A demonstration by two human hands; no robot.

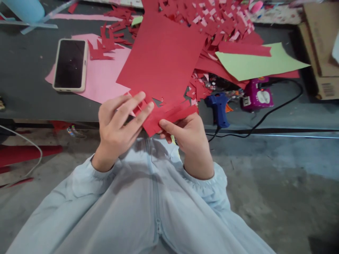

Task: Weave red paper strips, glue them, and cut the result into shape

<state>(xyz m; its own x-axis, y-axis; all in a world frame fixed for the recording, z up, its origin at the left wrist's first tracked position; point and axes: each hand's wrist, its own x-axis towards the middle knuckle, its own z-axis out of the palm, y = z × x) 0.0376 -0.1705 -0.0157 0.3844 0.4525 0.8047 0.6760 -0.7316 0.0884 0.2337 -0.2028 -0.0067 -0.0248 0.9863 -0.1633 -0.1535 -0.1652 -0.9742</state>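
Note:
My left hand (119, 121) and my right hand (189, 135) both hold the near edge of a red paper piece (159, 118) that is cut into strips. The left fingers press on top of the strips, and the right thumb pinches the lower right corner. Behind it a large red paper sheet (162, 58) lies on the dark table (23, 70), its near corner touching the piece in my hands. Pale blue sleeves cover both forearms.
A phone (70, 64) lies on pink paper (103, 79) at the left. A blue glue gun (219, 107) and a purple device (256, 95) with a black cord sit right of my hands. Red scraps, woven red-pink pieces (222, 21), a green sheet (254, 63) and cardboard boxes (321, 46) lie beyond.

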